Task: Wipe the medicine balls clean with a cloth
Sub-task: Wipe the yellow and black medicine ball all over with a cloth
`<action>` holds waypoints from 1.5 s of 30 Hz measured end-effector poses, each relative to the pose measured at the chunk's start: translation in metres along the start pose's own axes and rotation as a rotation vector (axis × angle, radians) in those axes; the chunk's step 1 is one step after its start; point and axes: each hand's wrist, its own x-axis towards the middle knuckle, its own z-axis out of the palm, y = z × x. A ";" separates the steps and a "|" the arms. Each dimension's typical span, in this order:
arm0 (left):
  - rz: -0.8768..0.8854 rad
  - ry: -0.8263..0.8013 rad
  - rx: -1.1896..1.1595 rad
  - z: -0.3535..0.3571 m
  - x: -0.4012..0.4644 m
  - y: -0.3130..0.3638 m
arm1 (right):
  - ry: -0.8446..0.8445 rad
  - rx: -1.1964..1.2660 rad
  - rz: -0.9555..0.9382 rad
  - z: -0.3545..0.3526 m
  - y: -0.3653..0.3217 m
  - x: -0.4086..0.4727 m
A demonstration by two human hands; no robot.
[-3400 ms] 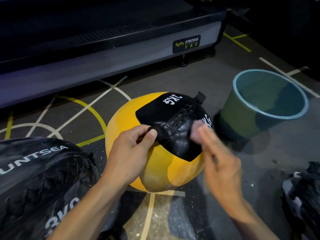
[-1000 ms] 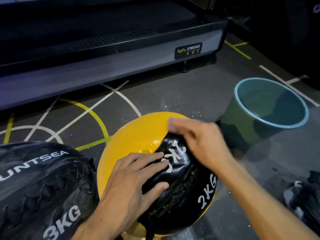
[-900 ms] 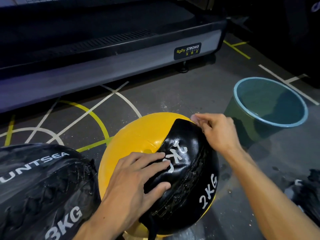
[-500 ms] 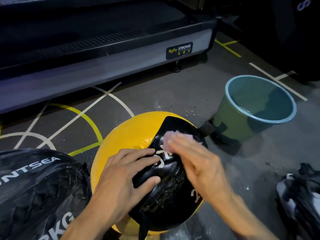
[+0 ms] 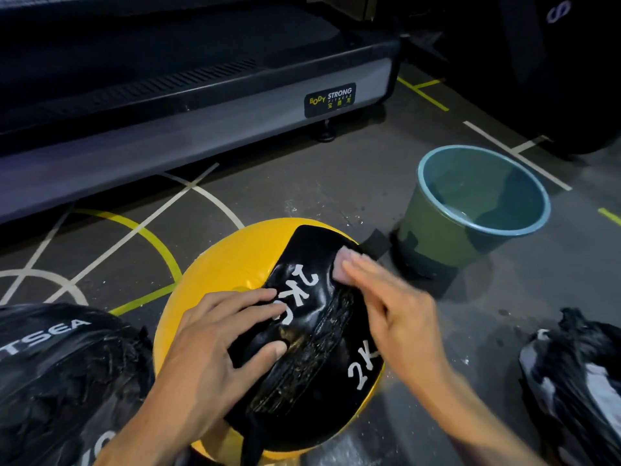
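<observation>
Meanwhile, left hand [image 5: 215, 341] lies flat on glossy round medicine ball [image 5: 208, 267]; right hand [image 5: 396, 317] presses pale cloth [image 5: 340, 270].

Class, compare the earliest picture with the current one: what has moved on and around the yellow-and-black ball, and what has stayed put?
The yellow-and-black 2KG ball has been turned, so its black panel now faces up and towards the person. The left hand went from pinching the panel's edge to lying flat on it. The right hand has kept rubbing the pale cloth, now near the panel's far edge. The bucket, the black ball and the treadmill stayed put.
</observation>
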 end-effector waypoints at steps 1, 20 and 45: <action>0.006 -0.003 0.004 0.001 0.001 0.002 | 0.005 -0.037 0.057 -0.001 0.013 0.016; -0.014 0.004 0.043 0.003 0.000 0.002 | -0.368 0.013 -0.051 0.022 -0.036 0.062; -0.267 -0.127 -0.415 -0.020 0.014 0.005 | -0.598 0.357 -0.126 -0.002 -0.076 -0.002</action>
